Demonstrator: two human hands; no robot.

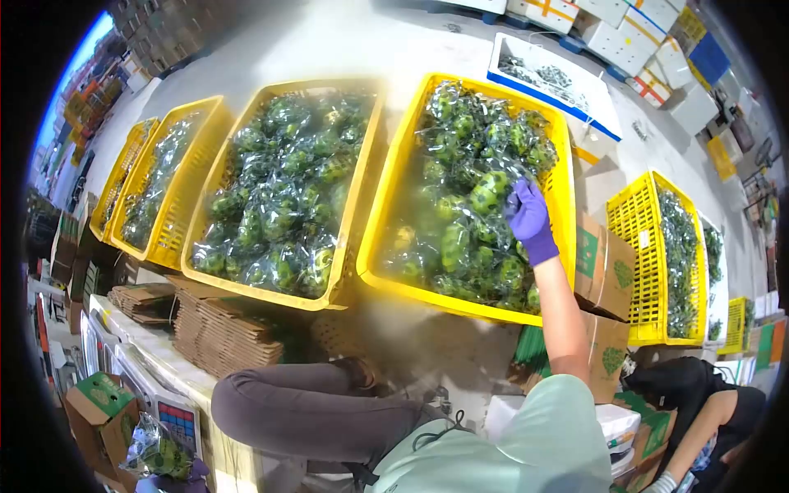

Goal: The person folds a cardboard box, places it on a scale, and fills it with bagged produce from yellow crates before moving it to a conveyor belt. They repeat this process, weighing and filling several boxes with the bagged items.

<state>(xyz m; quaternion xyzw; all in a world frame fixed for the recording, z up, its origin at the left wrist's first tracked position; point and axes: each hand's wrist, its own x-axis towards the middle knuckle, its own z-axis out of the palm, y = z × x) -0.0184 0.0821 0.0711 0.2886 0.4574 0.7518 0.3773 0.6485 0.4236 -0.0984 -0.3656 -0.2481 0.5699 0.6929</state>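
Note:
My right hand (530, 215), in a purple glove, reaches over the right part of a large yellow crate (468, 304). Its fingers are curled together at the clear plastic of a bagged green fruit or vegetable (491, 191), among many similar bags in the crate. At the bottom left edge, my left hand (193, 479), also gloved in purple, holds another clear bag with green produce (160, 452). Part of this hand is cut off by the frame. Below the bag's right side, its fingers are only partly visible.
Another full yellow crate (246, 289) stands left, with more beyond. Flattened cartons (222, 333), a scale (177, 419) and an open box (100, 398) lie lower left. A white foam box (612, 123) is beyond the crate; a co-worker's arm (699, 431) shows lower right.

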